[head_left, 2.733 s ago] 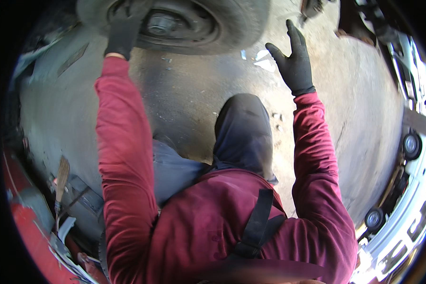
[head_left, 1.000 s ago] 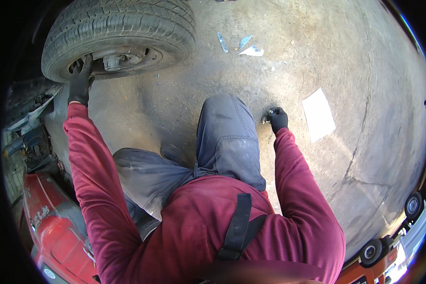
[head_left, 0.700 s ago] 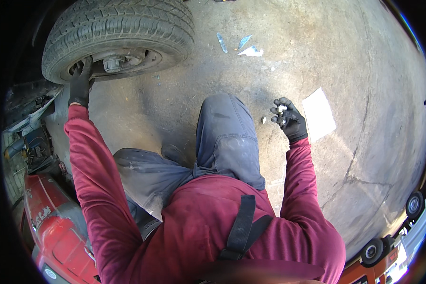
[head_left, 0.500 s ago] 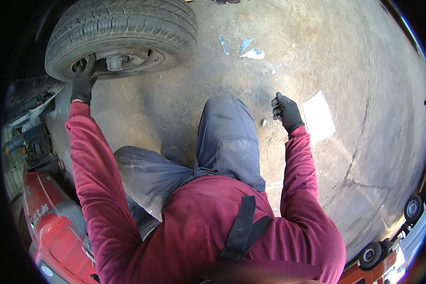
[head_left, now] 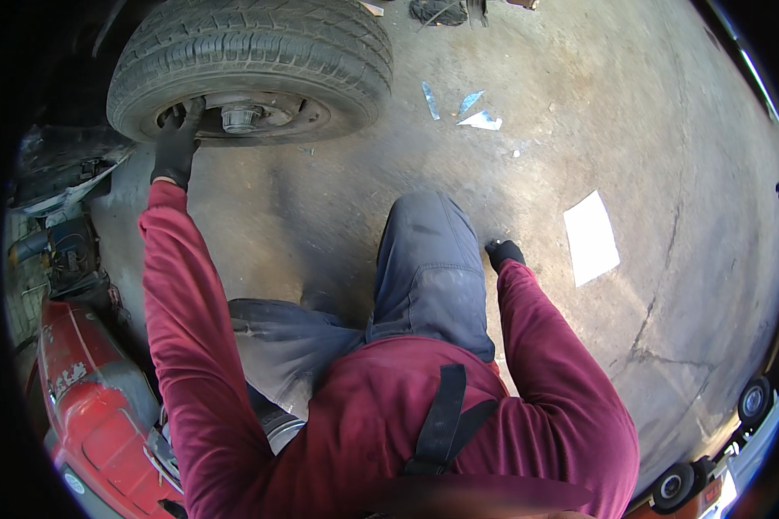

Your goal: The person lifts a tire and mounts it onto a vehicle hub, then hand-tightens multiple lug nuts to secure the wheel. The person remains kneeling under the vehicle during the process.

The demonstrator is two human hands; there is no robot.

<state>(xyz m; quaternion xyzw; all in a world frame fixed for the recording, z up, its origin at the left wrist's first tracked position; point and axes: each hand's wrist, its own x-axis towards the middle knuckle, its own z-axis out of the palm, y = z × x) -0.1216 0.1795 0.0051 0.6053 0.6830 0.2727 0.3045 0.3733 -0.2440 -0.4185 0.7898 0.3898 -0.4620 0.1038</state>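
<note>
The wheel (head_left: 251, 52), with a worn black tyre and a dull steel rim, hangs at the upper left with its hub cap facing me. My left hand (head_left: 178, 145), in a black glove, grips the rim's lower left part, its fingers hooked into the recess beside the hub (head_left: 239, 118). Some fingertips are hidden inside the rim. Down by my bent knee, my right hand (head_left: 505, 253), also gloved in black, is closed at the floor around a small pale metal piece (head_left: 496, 243). Only a bit of that piece shows, too little to name its kind.
A white paper sheet (head_left: 591, 238) lies on the concrete right of my right hand. Torn blue and white scraps (head_left: 479, 121) lie beyond my knee. A red machine body (head_left: 104, 389) stands at my lower left, and toy-like small wheels (head_left: 672, 486) show at the lower right rim.
My right hand has come down and toward my knee, closing on the small metal piece on the floor. My left hand stays on the wheel. The whole view has shifted slightly.
</note>
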